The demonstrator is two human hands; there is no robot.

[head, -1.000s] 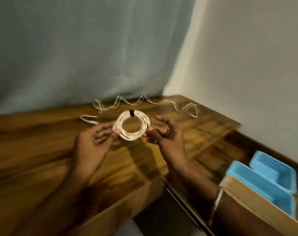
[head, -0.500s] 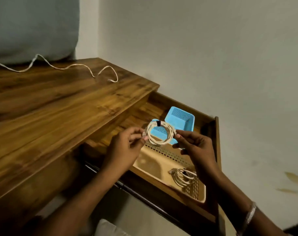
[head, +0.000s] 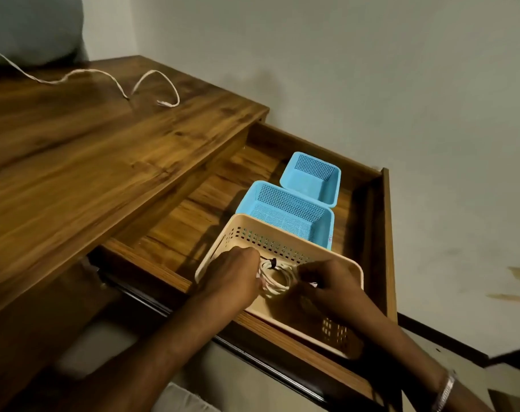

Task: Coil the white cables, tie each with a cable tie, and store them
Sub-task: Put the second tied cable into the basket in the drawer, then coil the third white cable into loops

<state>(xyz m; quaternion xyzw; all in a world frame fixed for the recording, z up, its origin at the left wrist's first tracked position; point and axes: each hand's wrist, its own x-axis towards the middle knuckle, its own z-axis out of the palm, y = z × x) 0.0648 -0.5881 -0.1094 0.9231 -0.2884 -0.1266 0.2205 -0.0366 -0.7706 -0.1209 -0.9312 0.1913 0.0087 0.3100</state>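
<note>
Coiled white cable (head: 275, 281) with a black tie (head: 272, 262) going into the beige basket (head: 285, 230).
Left hand (head: 233, 278) and right hand (head: 327, 288) are gripping its opposite sides with curled fingers, inside the basket at the open drawer's (head: 383, 233) front edge, beside two blue baskets (head: 285, 209); a loose white cable (head: 104, 77) is lying along the desktop's (head: 104, 150) back edge.

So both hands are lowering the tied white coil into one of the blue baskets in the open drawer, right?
Not quite. In the head view, the left hand and right hand hold the tied white coil over the beige basket, not a blue one. The two blue baskets sit behind it in the open drawer.
</note>
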